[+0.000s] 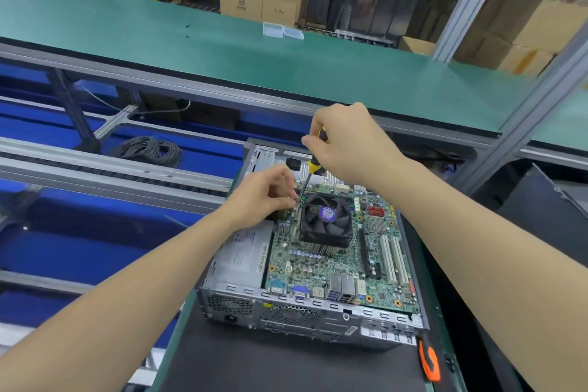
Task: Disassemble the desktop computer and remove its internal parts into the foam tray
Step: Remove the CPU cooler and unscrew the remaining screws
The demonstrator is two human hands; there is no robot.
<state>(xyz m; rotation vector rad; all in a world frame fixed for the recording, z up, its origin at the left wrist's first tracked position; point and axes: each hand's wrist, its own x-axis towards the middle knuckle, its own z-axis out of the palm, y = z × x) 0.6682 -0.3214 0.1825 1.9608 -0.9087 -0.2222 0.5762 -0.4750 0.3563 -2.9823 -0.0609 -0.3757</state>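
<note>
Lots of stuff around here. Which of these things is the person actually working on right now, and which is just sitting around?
In use:
- open computer case
- motherboard
- cooler fan
- yellow-and-black screwdriver, held by the right hand
- thin wires by the fan, pinched by the left hand

Lying about:
- coil of black cable
- clear plastic boxes
- cardboard boxes
- orange tool

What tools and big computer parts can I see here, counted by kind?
Yellow-and-black-handled screwdrivers, held in the right hand: 1
Orange-and-black-handled tools at the mat's edge: 1
Black square cooling fans: 1
Green motherboards: 1
Grey metal computer cases: 1
Total: 5
</note>
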